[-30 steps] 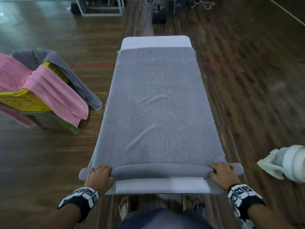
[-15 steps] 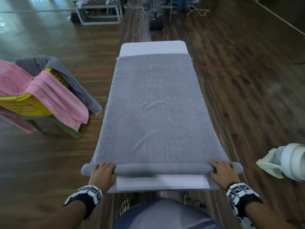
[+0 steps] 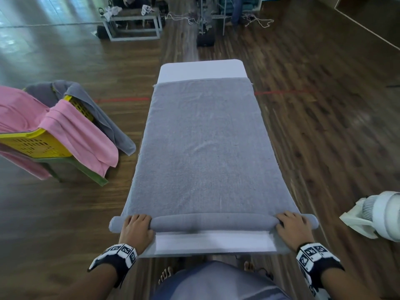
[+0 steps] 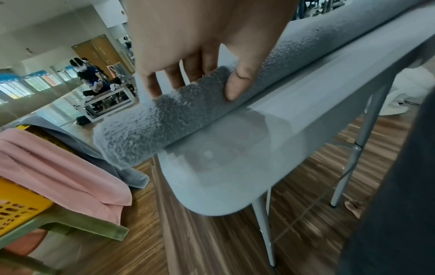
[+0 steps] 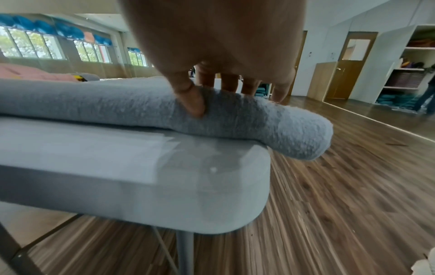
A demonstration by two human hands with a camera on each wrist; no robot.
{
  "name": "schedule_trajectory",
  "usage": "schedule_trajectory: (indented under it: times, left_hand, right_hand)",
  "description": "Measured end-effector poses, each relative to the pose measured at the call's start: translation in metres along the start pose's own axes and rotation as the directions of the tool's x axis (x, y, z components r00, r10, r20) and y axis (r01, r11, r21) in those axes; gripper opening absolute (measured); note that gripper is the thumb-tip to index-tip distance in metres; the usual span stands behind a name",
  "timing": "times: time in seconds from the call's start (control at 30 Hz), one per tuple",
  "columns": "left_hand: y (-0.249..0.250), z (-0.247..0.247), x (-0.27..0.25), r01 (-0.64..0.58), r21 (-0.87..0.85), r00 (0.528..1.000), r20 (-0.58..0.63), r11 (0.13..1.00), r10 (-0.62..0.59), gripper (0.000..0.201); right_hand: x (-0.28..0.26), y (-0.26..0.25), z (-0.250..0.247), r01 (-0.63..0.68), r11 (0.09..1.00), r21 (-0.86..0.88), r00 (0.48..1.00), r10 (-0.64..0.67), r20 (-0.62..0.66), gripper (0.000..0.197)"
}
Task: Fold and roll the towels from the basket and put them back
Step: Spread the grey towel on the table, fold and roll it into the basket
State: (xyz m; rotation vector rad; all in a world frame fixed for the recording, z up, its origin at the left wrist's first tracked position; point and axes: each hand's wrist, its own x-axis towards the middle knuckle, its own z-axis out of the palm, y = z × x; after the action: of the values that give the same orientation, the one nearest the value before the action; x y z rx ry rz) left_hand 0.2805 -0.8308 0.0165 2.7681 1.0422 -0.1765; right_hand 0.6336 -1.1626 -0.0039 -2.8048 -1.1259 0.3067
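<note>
**Grey towel rolled at the near end of the table**

A grey towel lay flat along the white table, its near end wound into a low roll that ran across the table's width and overhung both side edges. The left hand sat on the roll near its left end, fingers curved over the top and the thumb pressed against the near face. The right hand held the roll near its right end in the same way, fingers draped over the far side and the thumb dug into the near side. Both hands gripped the cloth.

To the left, apart from the table, stood a yellow basket on a green stool, with a pink towel and another grey towel hanging over its rim. A white fan stood on the wooden floor at the right.
</note>
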Motion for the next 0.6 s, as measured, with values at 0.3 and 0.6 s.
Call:
schedule_trajectory:
  times: [0.3,0.6]
  left_hand:
    - [-0.006,0.009,0.003,-0.016,0.019,0.998,0.063,1.000,0.015,0.035]
    - [-0.001,0.000,0.026,0.056,0.033,0.998,-0.011,0.998,-0.056,0.041]
  right_hand:
    - [-0.006,0.000,0.015,-0.016,0.999,0.031,0.990,0.011,0.140,0.051]
    - [0.023,-0.009,-0.007,-0.038,0.997,0.063,0.999,0.038,0.009,0.034]
